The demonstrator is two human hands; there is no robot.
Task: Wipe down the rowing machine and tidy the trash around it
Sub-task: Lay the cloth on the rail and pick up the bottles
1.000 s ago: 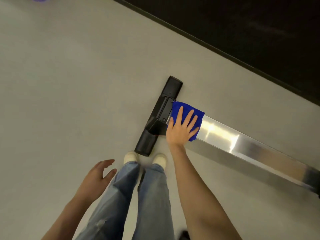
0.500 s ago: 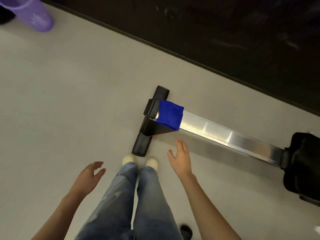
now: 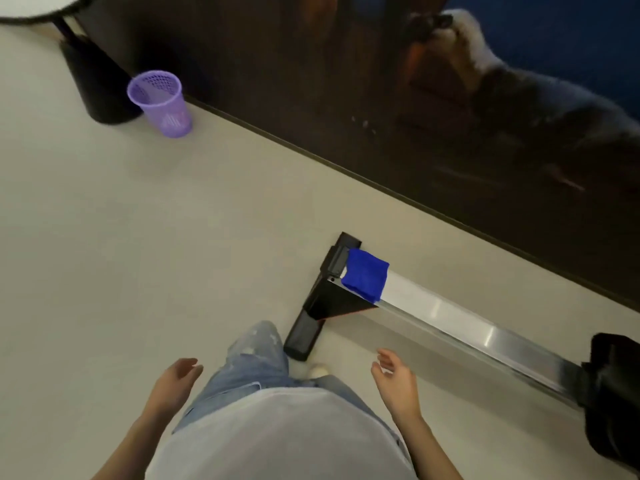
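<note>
The blue cloth (image 3: 365, 279) lies folded on the near end of the rower's steel rail (image 3: 460, 323), right against the black end cap, with nobody touching it. The rail runs long from that end away to the right, down toward the dark seat (image 3: 613, 386) at the right edge. The black foot bar (image 3: 308, 330) crosses under the cloth's end, reaching nearly to the person's shoe.

Both hands hang low by the hips, well short of the cloth. The right hand (image 3: 396, 382) is the nearer one; the cloth lies farther away from it and slightly to the left. Its fingers are loosely spread and a little curled, holding nothing and touching nothing. The left hand (image 3: 175, 379) is the same: open, relaxed, empty, on the far side of the legs from the rail.

Far off to the left, by a dark table base, stands a purple mesh bin (image 3: 160, 102), upright and well apart from the machine. No loose trash shows on the floor in this view. I'd guess the bin is the next concern, and the left hand sits on that side.
</note>
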